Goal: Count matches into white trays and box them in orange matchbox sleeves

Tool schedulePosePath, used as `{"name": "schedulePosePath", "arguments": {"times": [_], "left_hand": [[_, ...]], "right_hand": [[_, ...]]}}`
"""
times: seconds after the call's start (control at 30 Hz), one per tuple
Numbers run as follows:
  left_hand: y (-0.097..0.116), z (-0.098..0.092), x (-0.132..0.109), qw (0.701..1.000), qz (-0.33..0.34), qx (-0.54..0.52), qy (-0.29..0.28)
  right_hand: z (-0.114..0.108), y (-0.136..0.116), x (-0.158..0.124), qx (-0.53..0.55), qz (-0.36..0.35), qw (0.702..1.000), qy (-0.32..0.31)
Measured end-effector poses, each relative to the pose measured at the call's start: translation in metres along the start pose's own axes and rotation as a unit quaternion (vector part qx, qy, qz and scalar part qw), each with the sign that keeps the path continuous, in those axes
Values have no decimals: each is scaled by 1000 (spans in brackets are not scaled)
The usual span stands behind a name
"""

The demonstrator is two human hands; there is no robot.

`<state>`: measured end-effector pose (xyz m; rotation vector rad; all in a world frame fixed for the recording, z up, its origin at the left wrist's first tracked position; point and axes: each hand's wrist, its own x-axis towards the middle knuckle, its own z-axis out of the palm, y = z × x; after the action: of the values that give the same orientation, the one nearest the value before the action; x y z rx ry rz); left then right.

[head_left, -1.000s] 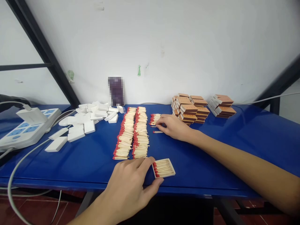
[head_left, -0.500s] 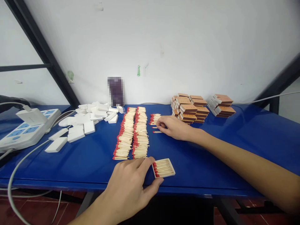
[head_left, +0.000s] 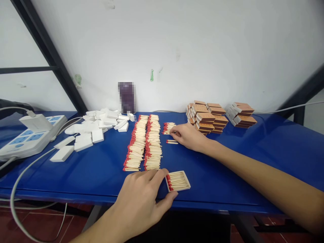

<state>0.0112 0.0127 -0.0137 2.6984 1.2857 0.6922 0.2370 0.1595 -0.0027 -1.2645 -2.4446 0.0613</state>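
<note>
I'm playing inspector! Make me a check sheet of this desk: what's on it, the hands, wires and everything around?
Surface: blue table, glossy.
Job's things: two long rows of red-headed matches; small match group; loose matches in front of it; open matchbox tray with matches inside; two stacks of brown matchboxes; heap of small white boxes.
Clutter: power strip with white charger; pixelated dark object by the wall.
Hands: left hand grips the tray; right hand is at the small match group, its hold unclear.
Cables: white cable loops past the front edge.
Surroundings: marked white wall, dark bars, red tiled floor.
</note>
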Motion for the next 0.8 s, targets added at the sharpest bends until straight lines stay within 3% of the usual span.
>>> {"name": "schedulePosePath", "arguments": {"times": [0.53,0.8], "left_hand": [[1,-2,0,1000,2,-1,-4],[2,-1,0,1000,3,-7,-13]], "right_hand": [[-4,-6,-4,-4,-31,999,-10],[-8,0,-9,-46,4,999,6]]}}
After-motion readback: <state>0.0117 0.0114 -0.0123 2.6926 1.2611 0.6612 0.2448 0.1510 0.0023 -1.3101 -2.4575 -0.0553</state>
